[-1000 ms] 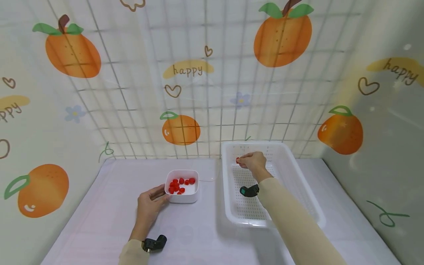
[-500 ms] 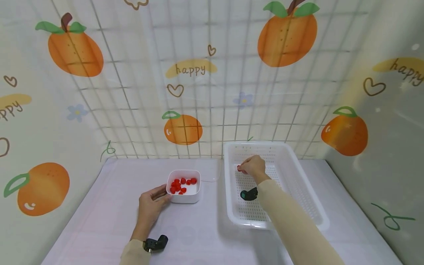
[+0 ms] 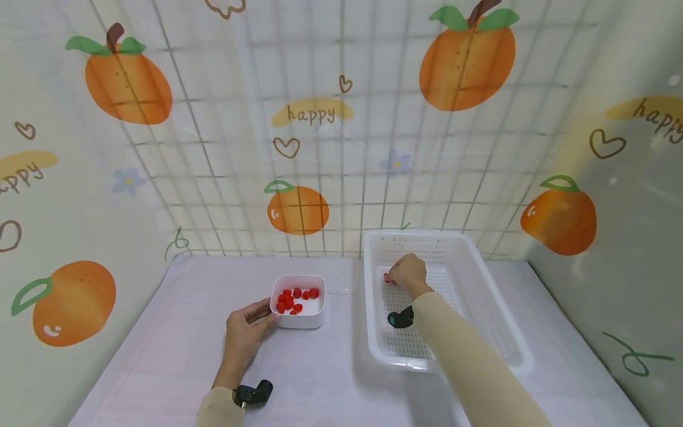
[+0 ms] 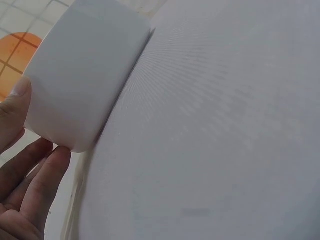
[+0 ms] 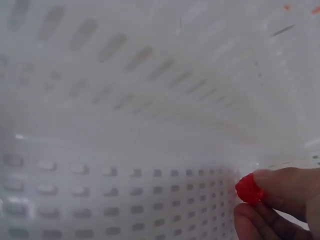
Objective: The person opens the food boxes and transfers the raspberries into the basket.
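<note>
I am viewing a smooth-walled white box (image 3: 299, 322), square with rounded corners, which is sitting left of centre on the pale tabletop (image 3: 315, 379). Small rounded red pieces (image 3: 289, 299) are lying inside it, mostly clustering toward its left. A white plastic basket (image 3: 397, 361), longer than wide, is standing to the right; its walls and floor are showing rows of small rounded slots.

Right hand (image 3: 409, 274): I am reading this grip as pinching one bumpy red piece (image 5: 249, 189) between thumb and fingers, inside the basket toward its far left. The forearm is sloping in from the near right. I am unable to tell whether the piece is touching the basket floor.

Left hand (image 3: 245, 334): this grip is holding the box at its near left corner, thumb lying nearer, fingers reaching along the left wall.
</note>
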{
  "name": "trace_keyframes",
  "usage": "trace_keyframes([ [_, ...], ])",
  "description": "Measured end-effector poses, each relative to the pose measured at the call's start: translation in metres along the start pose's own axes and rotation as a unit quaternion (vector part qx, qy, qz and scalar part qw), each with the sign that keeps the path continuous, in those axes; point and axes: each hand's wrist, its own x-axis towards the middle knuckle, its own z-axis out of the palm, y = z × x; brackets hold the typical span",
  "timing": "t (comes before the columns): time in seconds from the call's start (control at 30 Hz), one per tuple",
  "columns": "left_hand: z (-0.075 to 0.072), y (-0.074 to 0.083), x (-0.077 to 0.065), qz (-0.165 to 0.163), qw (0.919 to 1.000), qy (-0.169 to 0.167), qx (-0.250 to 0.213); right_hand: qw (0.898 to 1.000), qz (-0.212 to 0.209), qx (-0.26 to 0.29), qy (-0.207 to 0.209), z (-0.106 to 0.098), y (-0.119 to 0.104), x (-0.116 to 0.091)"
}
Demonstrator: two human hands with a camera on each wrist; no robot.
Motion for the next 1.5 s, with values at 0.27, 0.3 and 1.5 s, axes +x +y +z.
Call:
trace_keyframes([
  [0.27,0.0,-0.002,-0.003,0.025,0.9995,-0.005,-0.018,1.0,0.006,0.018,-0.001,-0.002,0.001,-0.004],
  [0.3,0.0,-0.002,-0.003,0.024,0.9995,-0.004,-0.018,1.0,0.008,0.025,0.001,-0.004,0.0,-0.004],
  [1.5,0.002,-0.002,-0.002,0.028,0.9992,0.004,-0.03,0.968,-0.179,0.16,-0.076,0.009,-0.163,-0.065],
])
